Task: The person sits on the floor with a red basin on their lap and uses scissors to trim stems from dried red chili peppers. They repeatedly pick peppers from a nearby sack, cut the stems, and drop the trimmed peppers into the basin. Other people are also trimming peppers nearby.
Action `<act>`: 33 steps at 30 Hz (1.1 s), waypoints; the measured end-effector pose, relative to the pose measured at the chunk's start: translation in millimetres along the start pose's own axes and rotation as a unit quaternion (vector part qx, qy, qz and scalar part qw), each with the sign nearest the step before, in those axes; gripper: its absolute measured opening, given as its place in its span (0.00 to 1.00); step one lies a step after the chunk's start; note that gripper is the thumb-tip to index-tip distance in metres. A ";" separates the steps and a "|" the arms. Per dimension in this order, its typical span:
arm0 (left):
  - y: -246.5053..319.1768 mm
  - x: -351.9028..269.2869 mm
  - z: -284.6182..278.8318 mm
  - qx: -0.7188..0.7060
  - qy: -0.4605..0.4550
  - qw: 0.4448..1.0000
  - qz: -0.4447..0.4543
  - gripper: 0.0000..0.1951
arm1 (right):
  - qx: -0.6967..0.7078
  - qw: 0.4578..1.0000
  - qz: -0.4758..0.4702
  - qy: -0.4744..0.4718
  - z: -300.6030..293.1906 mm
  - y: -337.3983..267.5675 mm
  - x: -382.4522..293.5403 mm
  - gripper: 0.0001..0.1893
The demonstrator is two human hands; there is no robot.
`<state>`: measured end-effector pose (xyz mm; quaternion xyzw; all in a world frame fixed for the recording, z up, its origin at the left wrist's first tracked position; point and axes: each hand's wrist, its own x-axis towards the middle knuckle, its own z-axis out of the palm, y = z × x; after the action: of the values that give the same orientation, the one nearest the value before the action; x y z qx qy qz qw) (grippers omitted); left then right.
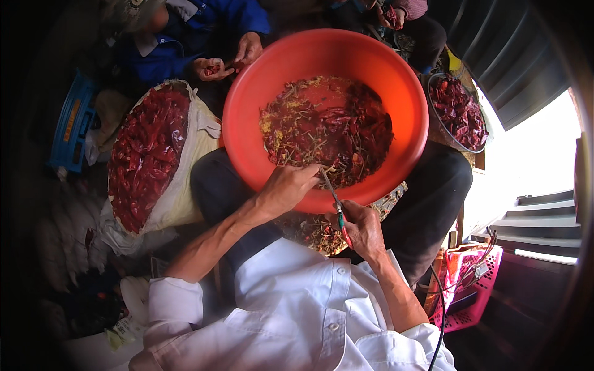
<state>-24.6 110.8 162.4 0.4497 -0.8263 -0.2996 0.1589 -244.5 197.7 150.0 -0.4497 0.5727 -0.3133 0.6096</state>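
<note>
Over the near rim of a large red plastic basin [250,153], my right hand [364,227] grips scissors [340,213] with red and green handles, their blades pointing up and left. The blade tips meet the fingertips of my left hand [290,185], which pinch something small, perhaps a chili stem; what it is cannot be told. Dried red chilies [338,120], stems and yellow seeds cover much of the basin's bottom. The basin sits between my knees, above a layer of loose stems and scraps [315,232].
On the left stands an open white sack [199,176] full of dried red chilies. A bucket of chilies [457,111] is at the right, above a pink plastic basket [482,297] and a black cable [443,306]. Two other people's hands [248,48] [392,18] hold chilies beyond the basin.
</note>
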 end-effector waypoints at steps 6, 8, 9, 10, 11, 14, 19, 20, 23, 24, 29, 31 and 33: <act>-17.6 0.9 -4.7 -0.059 0.026 0.998 0.025 0.13 | 0.186 0.977 0.071 -0.072 5.0 -12.7 6.0 0.13; -25.6 -0.8 -3.8 -0.078 0.018 0.997 0.017 0.13 | 0.221 0.967 0.103 -0.079 13.4 -11.3 5.6 0.12; -29.2 -2.6 -2.8 -0.089 0.011 0.996 0.004 0.12 | 0.241 0.961 0.111 -0.079 17.5 -9.4 5.2 0.12; -32.0 -4.0 -2.2 -0.098 0.004 0.995 -0.008 0.12 | 0.264 0.954 0.111 -0.086 21.6 -7.1 5.1 0.12; -34.4 -5.8 -1.4 -0.108 0.000 0.994 -0.008 0.12 | 0.283 0.947 0.120 -0.089 25.0 -4.1 5.2 0.12; -39.4 -6.4 -2.2 -0.134 -0.016 0.991 -0.004 0.12 | 0.308 0.935 0.156 -0.084 32.6 6.0 6.9 0.10; -41.7 3.0 -2.5 -0.149 -0.086 0.985 -0.001 0.11 | 0.386 0.897 0.175 -0.123 27.9 17.4 5.2 0.13; -41.7 5.3 -1.1 -0.165 -0.088 0.982 -0.001 0.11 | 0.424 0.879 0.167 -0.138 27.5 17.7 5.1 0.14; -41.3 9.0 4.9 -0.220 -0.090 0.971 -0.023 0.11 | 0.510 0.828 0.166 -0.164 26.9 14.7 3.9 0.16; -41.4 10.7 7.3 -0.244 -0.082 0.966 -0.028 0.11 | 0.522 0.818 0.181 -0.161 26.0 12.8 4.7 0.16; -43.8 14.4 23.3 -0.283 -0.026 0.957 -0.062 0.12 | 0.517 0.822 0.170 -0.169 27.5 9.1 10.2 0.15; -48.2 13.2 27.2 -0.246 -0.033 0.965 -0.080 0.11 | 0.523 0.819 0.177 -0.157 30.8 13.1 14.2 0.14; -51.1 12.6 33.6 -0.176 -0.002 0.984 -0.040 0.11 | 0.551 0.800 0.199 -0.128 37.2 18.6 17.0 0.14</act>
<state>-16.2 90.8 103.8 0.4470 -0.7423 -0.4472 0.2217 -208.1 196.9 123.8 0.0501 0.2966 -0.3872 0.8715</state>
